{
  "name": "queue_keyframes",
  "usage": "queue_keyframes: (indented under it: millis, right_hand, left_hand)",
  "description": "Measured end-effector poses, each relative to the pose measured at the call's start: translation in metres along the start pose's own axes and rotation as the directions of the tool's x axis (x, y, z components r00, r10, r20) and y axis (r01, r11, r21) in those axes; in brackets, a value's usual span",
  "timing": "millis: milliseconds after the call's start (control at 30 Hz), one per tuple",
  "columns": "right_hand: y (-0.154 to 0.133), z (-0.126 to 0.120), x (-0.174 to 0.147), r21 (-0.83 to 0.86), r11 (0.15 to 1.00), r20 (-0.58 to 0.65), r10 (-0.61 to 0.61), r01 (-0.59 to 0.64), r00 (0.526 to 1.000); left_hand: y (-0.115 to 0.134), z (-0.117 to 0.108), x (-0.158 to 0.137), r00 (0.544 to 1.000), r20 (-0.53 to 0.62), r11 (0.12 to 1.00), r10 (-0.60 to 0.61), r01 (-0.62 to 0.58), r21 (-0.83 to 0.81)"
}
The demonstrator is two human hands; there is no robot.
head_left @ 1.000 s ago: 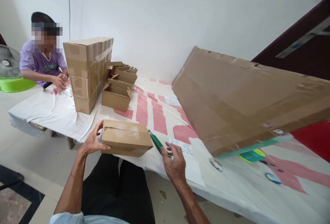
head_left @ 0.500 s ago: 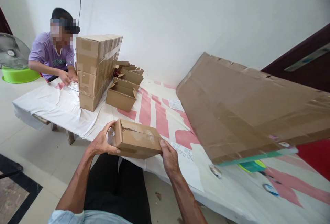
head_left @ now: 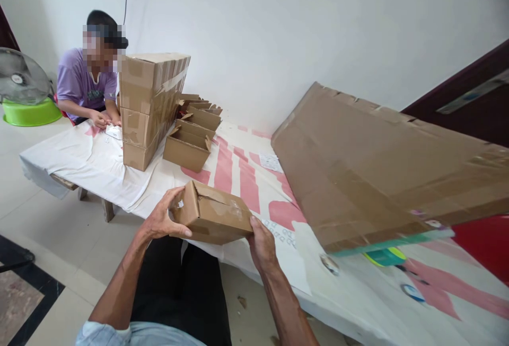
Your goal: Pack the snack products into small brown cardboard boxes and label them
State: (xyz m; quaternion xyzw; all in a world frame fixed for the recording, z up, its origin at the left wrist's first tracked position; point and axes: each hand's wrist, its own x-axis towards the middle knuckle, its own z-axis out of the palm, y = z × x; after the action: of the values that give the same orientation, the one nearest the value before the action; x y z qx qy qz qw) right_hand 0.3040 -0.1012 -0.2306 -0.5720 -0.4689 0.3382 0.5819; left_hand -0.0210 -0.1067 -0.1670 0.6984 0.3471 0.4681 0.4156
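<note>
Between my two hands is a closed cardboard box (head_left: 220,210) with a taped seam along its top, held tilted above the near edge of the table. My left hand (head_left: 165,216) grips its left end, thumb along the near side and fingers over the far upper corner. At the right end, my right hand (head_left: 261,240) holds on with the thumb on top; its other fingers are mostly hidden beneath. Beyond the box, an open cardboard box (head_left: 186,152) stands at the front of a row of several open boxes.
Taped boxes (head_left: 137,107) form a tall stack at left on the cloth-covered table (head_left: 99,171). Behind it a person in purple (head_left: 85,83) handles something small and white. A large cardboard sheet (head_left: 382,171) leans at right, near a tape roll (head_left: 329,264) and a green container (head_left: 385,257).
The held box has shifted slightly right and turned a little, showing more of its left end. Both hands keep their hold. The person in purple has moved slightly right.
</note>
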Motion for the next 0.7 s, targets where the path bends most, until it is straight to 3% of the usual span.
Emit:
queue_keyframes:
  millis: [100, 333, 433, 500, 533, 600, 700]
  right_hand:
    - [-0.003, 0.001, -0.002, 0.018, 0.998, -0.014, 0.063, -0.063, 0.998]
    - [-0.009, 0.001, -0.006, 0.012, 0.995, 0.010, 0.095, -0.095, 0.995]
    - [-0.035, -0.001, -0.005, -0.180, 0.984, -0.061, -0.021, 0.010, 0.998]
    - [-0.071, 0.002, -0.006, -0.310, 0.938, -0.097, -0.194, 0.156, 0.976]
    - [-0.092, 0.005, -0.007, -0.357, 0.895, -0.070, -0.311, 0.267, 0.948]
    - [-0.138, 0.017, -0.012, -0.429, 0.727, 0.128, -0.539, 0.536, 0.833]
    - [-0.193, 0.040, -0.020, -0.347, 0.444, 0.470, -0.679, 0.826, 0.563]
  left_hand:
    - [-0.001, 0.001, -0.001, 0.999, 0.019, 0.999, 0.037, -0.037, 0.010]
    - [0.012, -0.001, -0.001, 0.999, -0.040, 0.999, -0.029, 0.030, 0.016]
    - [0.018, -0.001, 0.000, 0.999, -0.044, 0.999, -0.003, 0.004, 0.042]
    - [0.021, 0.001, 0.001, 0.999, -0.036, 0.997, 0.018, -0.015, 0.078]
    - [0.022, 0.002, 0.002, 0.999, -0.030, 0.995, 0.027, -0.024, 0.098]
    - [0.023, 0.006, 0.004, 0.999, -0.025, 0.990, 0.038, -0.034, 0.137]
    - [0.028, 0.014, 0.007, 0.999, -0.027, 0.981, 0.038, -0.032, 0.191]
